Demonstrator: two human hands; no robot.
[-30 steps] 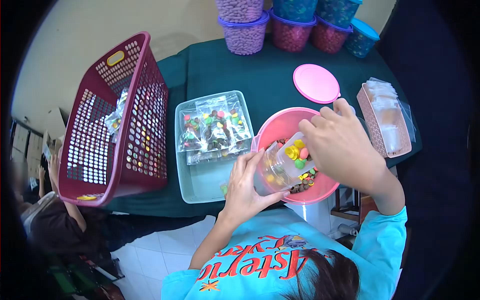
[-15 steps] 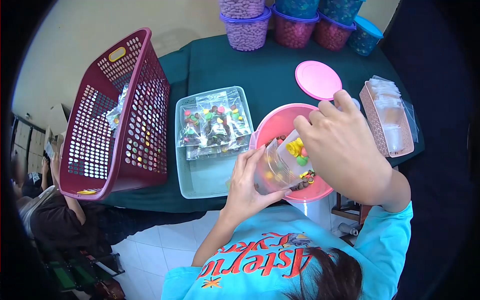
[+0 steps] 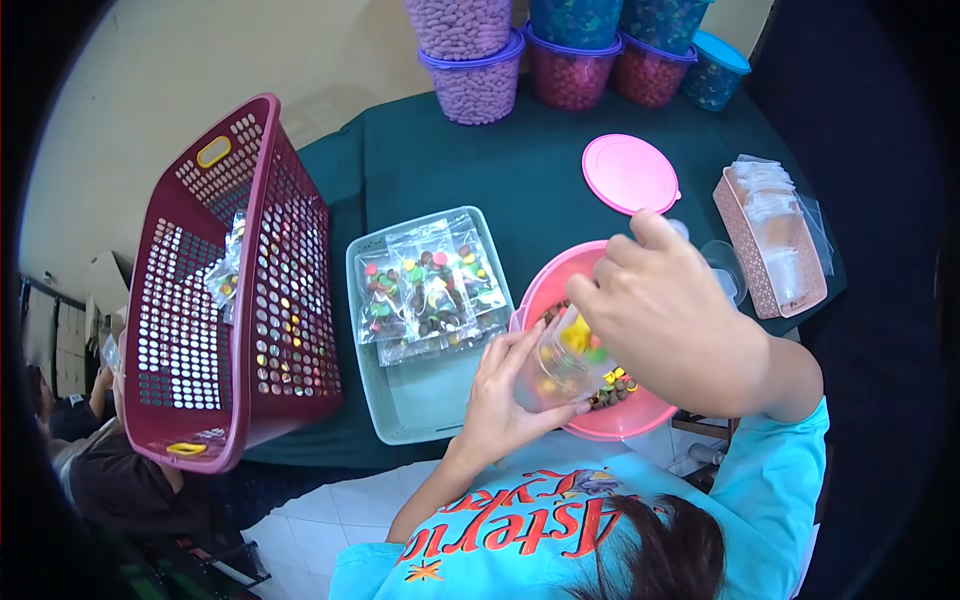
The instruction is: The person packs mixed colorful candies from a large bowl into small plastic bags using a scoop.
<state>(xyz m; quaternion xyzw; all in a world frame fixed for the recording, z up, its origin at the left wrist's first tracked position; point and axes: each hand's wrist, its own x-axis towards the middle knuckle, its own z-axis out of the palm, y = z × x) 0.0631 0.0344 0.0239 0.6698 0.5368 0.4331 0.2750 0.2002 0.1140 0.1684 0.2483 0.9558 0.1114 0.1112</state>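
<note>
My left hand (image 3: 495, 390) is closed around a clear plastic bag (image 3: 560, 378), holding its mouth up over the pink tub (image 3: 635, 425). Colored candies show through the bag. My right hand (image 3: 670, 310) grips a translucent scoop, tilted down into the bag's mouth and mostly hidden by the fingers. Yellow candies (image 3: 576, 334) sit at the scoop's end. Brown and colored candies (image 3: 612, 390) lie in the tub below. Left of my hands, a pale green tray (image 3: 400, 425) bears several filled candy bags (image 3: 435, 285).
A tall maroon basket (image 3: 290, 400) stands at left with candy bags inside. A pink lid (image 3: 630, 172), a clear round container (image 3: 722, 268) and a pink box of empty bags (image 3: 770, 240) lie to the right. Lidded candy tubs (image 3: 478, 88) line the back. Another person (image 3: 110, 480) sits at far left.
The scoop has tipped further into the bag, and fewer candies show in it. My view has shifted slightly, so the table appears lower.
</note>
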